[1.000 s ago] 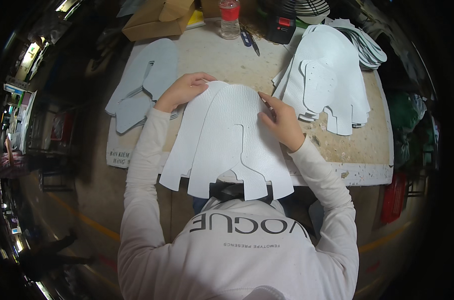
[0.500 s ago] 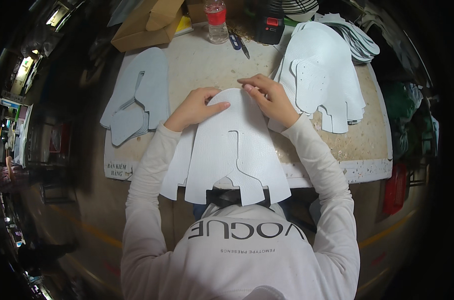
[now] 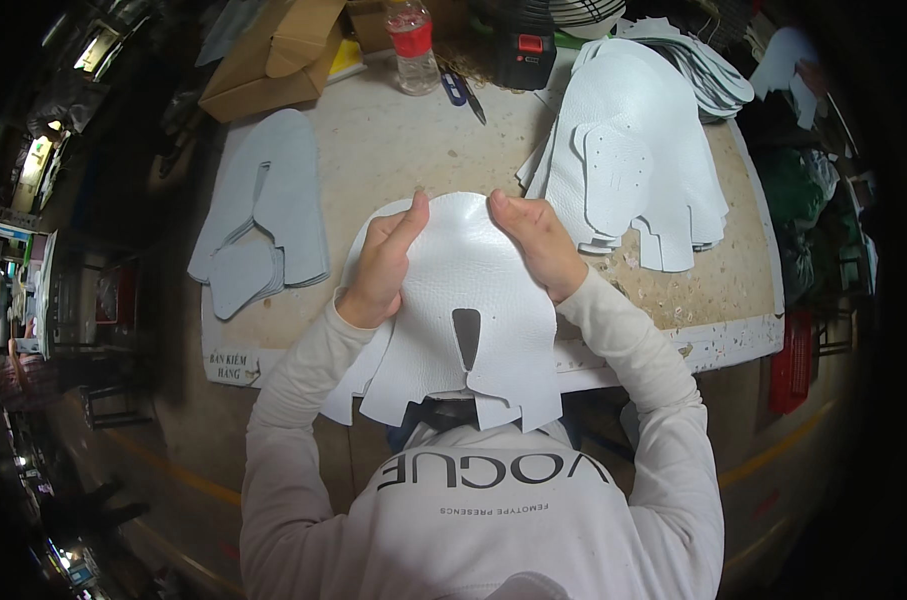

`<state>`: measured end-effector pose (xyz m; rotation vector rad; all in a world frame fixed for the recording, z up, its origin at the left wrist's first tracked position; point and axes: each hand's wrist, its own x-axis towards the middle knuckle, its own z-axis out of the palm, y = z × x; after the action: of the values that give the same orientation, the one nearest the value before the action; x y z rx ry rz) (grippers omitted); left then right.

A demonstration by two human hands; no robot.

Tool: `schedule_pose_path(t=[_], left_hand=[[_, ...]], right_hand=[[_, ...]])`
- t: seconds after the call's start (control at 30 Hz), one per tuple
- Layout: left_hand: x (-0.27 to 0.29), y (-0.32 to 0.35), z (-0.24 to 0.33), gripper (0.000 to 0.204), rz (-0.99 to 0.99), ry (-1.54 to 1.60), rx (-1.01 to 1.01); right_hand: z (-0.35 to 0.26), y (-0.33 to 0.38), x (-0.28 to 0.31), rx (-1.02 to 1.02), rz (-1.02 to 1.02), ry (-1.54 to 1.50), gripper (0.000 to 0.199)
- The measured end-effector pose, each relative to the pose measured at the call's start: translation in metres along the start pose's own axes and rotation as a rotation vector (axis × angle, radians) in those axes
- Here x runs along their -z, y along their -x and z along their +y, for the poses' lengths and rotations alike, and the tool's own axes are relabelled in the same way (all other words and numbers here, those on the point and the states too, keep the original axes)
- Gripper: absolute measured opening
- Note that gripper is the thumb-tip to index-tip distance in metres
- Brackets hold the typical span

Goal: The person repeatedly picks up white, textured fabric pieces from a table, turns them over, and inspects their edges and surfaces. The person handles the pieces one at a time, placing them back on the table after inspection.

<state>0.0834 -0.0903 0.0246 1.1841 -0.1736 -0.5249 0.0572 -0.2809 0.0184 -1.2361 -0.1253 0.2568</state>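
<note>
My left hand [image 3: 381, 262] and my right hand [image 3: 541, 240] are closed on the two sides of a white leather panel [image 3: 458, 250], thumbs up on its rounded far end. The panel bows between them, its grained face upward, and its central slot gapes into a narrow wedge. Its notched near end hangs over the table edge, close to my shirt. Under its left side another white panel [image 3: 345, 388] sticks out, mostly covered. My fingers are largely hidden behind the leather.
Grey-backed panels [image 3: 295, 220] are stacked at left, white panels [image 3: 658, 120] at right, with rounded pieces [image 3: 718, 85] behind. A cardboard box [image 3: 263, 75], bottle [image 3: 413, 55], cutter [image 3: 453, 88], pen [image 3: 474, 104] and black device [image 3: 523, 50] stand or lie along the table's far side.
Both hands have shifted from resting on the panel's far end to gripping its sides. The flat panel is now bent and its slot spread. A pale piece has appeared at the far right.
</note>
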Motion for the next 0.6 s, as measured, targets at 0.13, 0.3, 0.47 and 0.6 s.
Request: schedule_pose_path(t=[0.13,0.3,0.47,0.6], left_hand=[[-0.0001,0.0013,0.0012,0.041,-0.008,0.013,0.020],[0.0015,0.0021,0.0023,0.041,-0.022,0.025,0.029],[0.0019,0.0030,0.0027,0.041,-0.039,0.017,0.033],[0.0026,0.0031,0.0018,0.041,-0.016,-0.005,0.028]], right_hand=[[-0.0021,0.0020,-0.0011,-0.081,-0.007,-0.079,0.043],[-0.0007,0.0032,-0.0019,-0.085,-0.021,-0.082,0.046],[-0.0002,0.0038,-0.0013,-0.090,-0.056,-0.080,0.051],[-0.0008,0.0032,-0.0008,-0.106,-0.058,-0.017,0.056]])
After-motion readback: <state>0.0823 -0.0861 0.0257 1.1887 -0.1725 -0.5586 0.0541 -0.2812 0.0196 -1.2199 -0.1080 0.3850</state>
